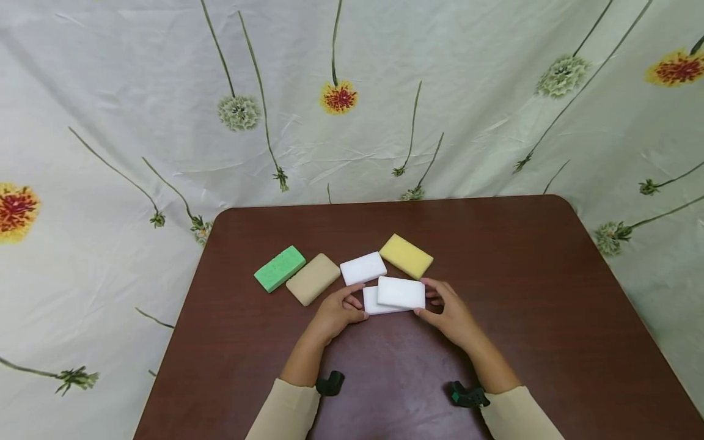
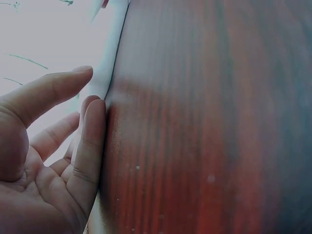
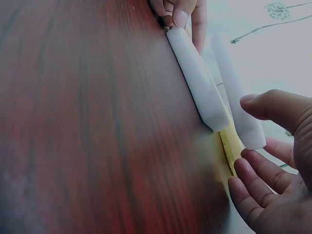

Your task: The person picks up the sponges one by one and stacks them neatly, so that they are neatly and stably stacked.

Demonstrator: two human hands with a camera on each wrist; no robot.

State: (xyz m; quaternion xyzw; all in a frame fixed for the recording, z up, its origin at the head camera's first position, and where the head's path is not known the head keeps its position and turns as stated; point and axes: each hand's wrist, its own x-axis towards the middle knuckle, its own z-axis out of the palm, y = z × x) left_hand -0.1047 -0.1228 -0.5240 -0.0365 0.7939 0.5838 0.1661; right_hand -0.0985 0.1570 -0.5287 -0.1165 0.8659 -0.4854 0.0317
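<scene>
My right hand (image 1: 451,315) holds a white sponge (image 1: 400,292) by its right end, thumb at the near corner and fingers at the far one. In the right wrist view this sponge (image 3: 238,95) is raised off the table, with a gap to a second white sponge (image 3: 197,80) lying lower. My left hand (image 1: 332,315) holds that lower sponge (image 1: 371,300) at its left end, thumb near and index finger far. From the head view the raised sponge covers much of the lower one. In the left wrist view the left hand (image 2: 53,146) shows thumb and fingers apart.
Behind my hands lie a third white sponge (image 1: 363,267) and a yellow sponge (image 1: 406,255). To the left are a beige sponge (image 1: 313,279) and a green sponge (image 1: 280,269). The brown table (image 1: 550,293) ends at a flowered cloth (image 1: 484,140).
</scene>
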